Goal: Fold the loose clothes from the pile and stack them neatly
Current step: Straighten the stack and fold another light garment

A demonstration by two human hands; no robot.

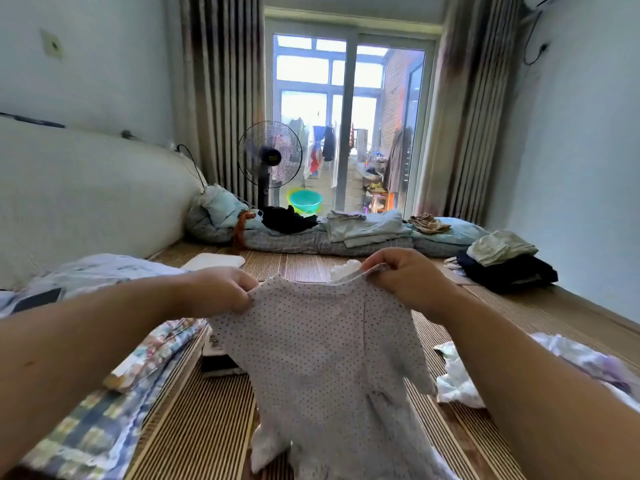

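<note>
Bed (214, 420) topped with striped mat. Carries folded checked blankets (104, 431) at left, white pad (214, 261) behind them, dark folded stack (509, 275) far right, white crumpled clothes (457, 379) near right, rolled quilt (311, 242) along far edge.

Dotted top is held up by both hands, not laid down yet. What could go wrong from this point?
1. The dotted garment hangs from pinches of the left hand and right hand at its shoulders. Its lower end already bunches on the striped mat, so it may land creased.
2. The loose white clothes lie close on the right; laying the garment down there could tangle them.
</note>
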